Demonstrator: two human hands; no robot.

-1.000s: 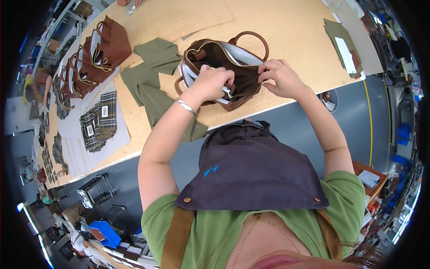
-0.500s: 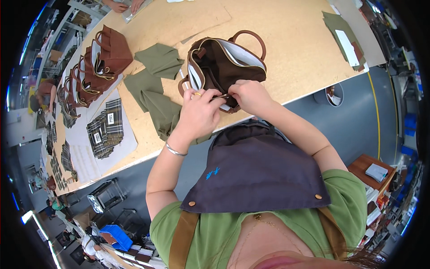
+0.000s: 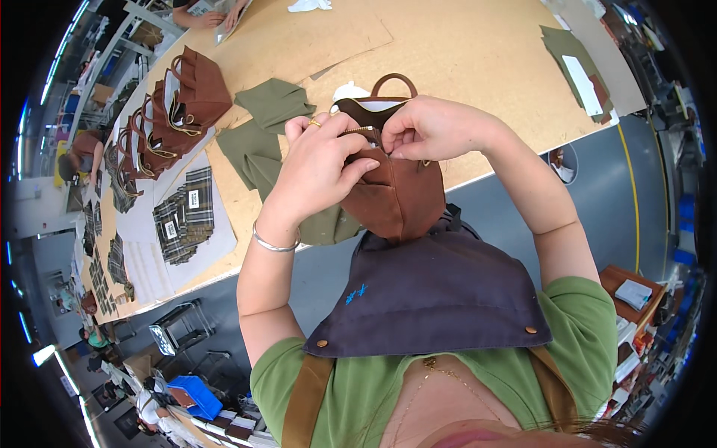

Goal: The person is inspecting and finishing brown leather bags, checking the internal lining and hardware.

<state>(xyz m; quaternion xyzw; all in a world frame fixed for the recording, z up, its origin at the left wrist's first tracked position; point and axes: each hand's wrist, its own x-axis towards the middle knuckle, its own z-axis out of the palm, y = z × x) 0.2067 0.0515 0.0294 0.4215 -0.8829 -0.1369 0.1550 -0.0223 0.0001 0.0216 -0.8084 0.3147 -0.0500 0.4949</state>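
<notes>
A brown handbag point(image 3: 411, 196) stands tilted at the table's front edge, its end panel facing me and its zipped mouth open. My left hand point(image 3: 317, 160) grips the left side of the top edge by the zipper, its thumb near the middle. On the other side, my right hand point(image 3: 437, 128) is closed in a pinch at the near end of the zipper; what exactly lies between those fingertips is hidden. One bag handle point(image 3: 394, 77) rises behind the hands. Pieces of olive-green cloth point(image 3: 276, 104) lie to the left of the bag.
Several finished-looking brown handbags point(image 3: 196, 86) stand in a row at the left, beside stacked plaid cloth pieces point(image 3: 190, 213). Green cloth with a white strip point(image 3: 581, 78) lies far right. Another person's hands point(image 3: 220, 19) work at the far edge. A bin point(image 3: 564, 163) stands on the floor.
The handbag has been tipped up and drawn toward me, so its outer end shows instead of its dark inside. Both hands have risen with its top edge.
</notes>
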